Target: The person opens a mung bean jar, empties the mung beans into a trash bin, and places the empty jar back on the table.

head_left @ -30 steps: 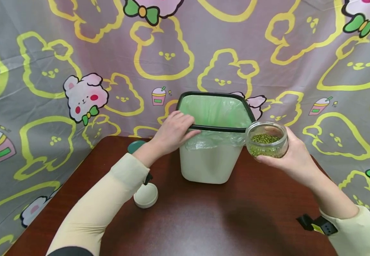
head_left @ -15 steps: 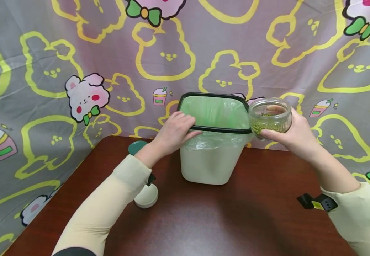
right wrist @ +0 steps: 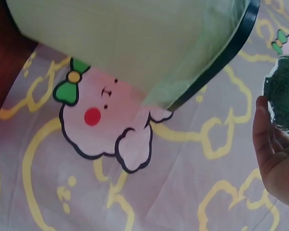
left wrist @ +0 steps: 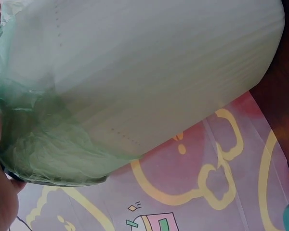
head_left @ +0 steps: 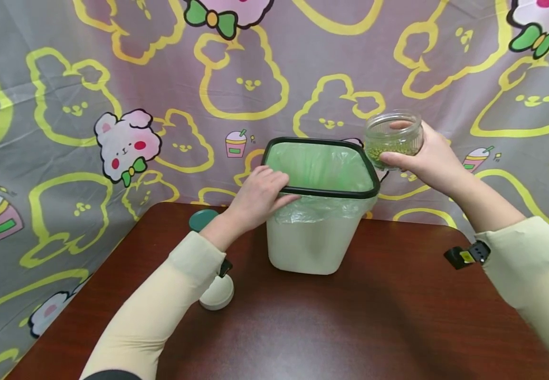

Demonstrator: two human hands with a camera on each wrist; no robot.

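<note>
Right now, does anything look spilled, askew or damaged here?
Nothing stands out: the green beans are inside the jar, no spill shows on the table, and the bin has its liner over the rim.

The right hand (head_left: 438,158) has raised the jar (head_left: 400,141) from beside the bin's front right corner to a position higher in the head view, against the curtain (head_left: 331,47). The beans (head_left: 376,153), seen a second ago largely through the jar's mouth, now show mainly through its side wall. The right sleeve (head_left: 526,264) has risen too, and the rim's (head_left: 376,184) front right corner is uncovered.
</note>
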